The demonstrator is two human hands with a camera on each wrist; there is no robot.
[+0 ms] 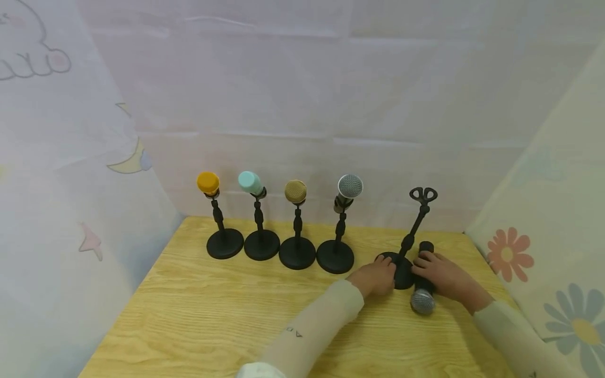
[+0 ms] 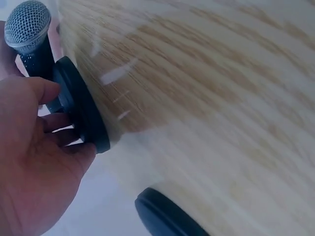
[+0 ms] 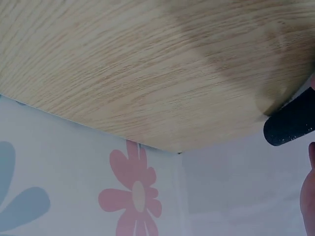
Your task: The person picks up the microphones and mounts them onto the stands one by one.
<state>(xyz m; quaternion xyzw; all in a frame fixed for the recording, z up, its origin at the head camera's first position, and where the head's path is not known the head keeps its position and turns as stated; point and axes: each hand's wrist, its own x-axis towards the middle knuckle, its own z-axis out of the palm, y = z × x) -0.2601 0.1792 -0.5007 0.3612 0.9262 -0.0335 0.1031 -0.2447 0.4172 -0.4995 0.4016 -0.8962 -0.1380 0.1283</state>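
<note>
An unloaded black microphone stand (image 1: 407, 244) stands at the right of the table, its forked clip at the top. My left hand (image 1: 377, 277) holds the left side of its round base; in the left wrist view the thumb and fingers bend over the base (image 2: 83, 108). Just right of that stand, a black microphone (image 1: 422, 302) with a silver mesh head lies on the table, head toward me. My right hand (image 1: 444, 275) grips its body from the right. In the right wrist view only the microphone's tail end (image 3: 290, 120) and a bit of the hand (image 3: 308, 201) show.
To the left, in a row, stand several black stands bearing an orange-topped microphone (image 1: 208, 182), a mint one (image 1: 250, 182), a gold one (image 1: 295, 192) and a silver one (image 1: 350, 186). Behind the wooden table (image 1: 212, 315) hangs a pale cloth (image 1: 283, 79).
</note>
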